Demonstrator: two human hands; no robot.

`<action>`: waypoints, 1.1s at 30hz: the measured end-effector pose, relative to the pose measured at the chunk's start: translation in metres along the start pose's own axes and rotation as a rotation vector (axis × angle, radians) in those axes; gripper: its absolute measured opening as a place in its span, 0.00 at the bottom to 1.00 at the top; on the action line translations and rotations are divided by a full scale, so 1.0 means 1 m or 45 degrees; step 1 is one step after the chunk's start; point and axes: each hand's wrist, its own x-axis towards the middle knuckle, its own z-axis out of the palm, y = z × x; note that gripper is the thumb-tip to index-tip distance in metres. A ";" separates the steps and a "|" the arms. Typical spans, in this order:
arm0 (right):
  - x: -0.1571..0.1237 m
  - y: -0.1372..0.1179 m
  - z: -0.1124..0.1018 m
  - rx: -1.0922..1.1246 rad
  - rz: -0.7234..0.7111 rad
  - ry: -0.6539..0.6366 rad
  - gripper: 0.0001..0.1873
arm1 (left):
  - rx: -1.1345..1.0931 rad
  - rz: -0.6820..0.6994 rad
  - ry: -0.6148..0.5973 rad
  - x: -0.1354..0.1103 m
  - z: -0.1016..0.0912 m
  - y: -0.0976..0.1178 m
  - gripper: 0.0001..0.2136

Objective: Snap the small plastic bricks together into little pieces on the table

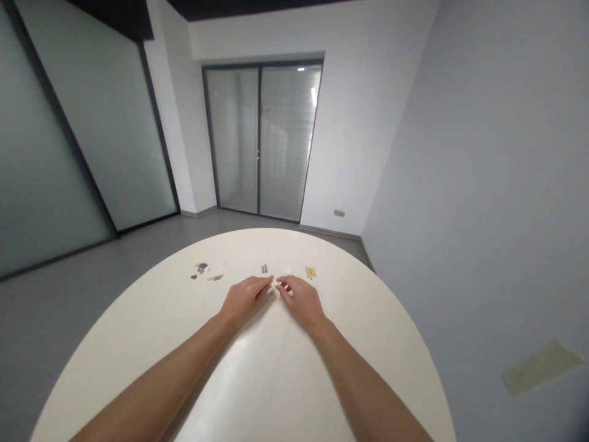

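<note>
Over the middle of the table, my left hand (247, 296) and my right hand (301, 299) meet almost fingertip to fingertip. Both are closed in a pinch. A tiny whitish spot shows between the fingertips, too small to make out. Just beyond my left hand lie two small grey strips (264, 269) side by side. Small white pieces (288, 271) lie just past my right fingers, partly hidden by them. To their right is a group of small yellow pieces (311, 272).
At the left of the white round table (271, 393) lie a small pile of dark grey pieces (202, 267), a black piece (194, 277) and a yellow-and-grey strip (215, 278). A grey wall (483, 184) stands close on the right, with tape (542, 367) on it.
</note>
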 end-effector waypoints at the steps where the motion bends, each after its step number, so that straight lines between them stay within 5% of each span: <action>1: 0.000 0.000 0.000 -0.001 0.000 0.002 0.10 | 0.003 0.003 0.003 0.000 0.000 0.000 0.15; 33: 0.001 -0.004 0.001 -0.055 0.025 -0.043 0.11 | 0.033 0.011 -0.002 0.001 -0.005 0.006 0.12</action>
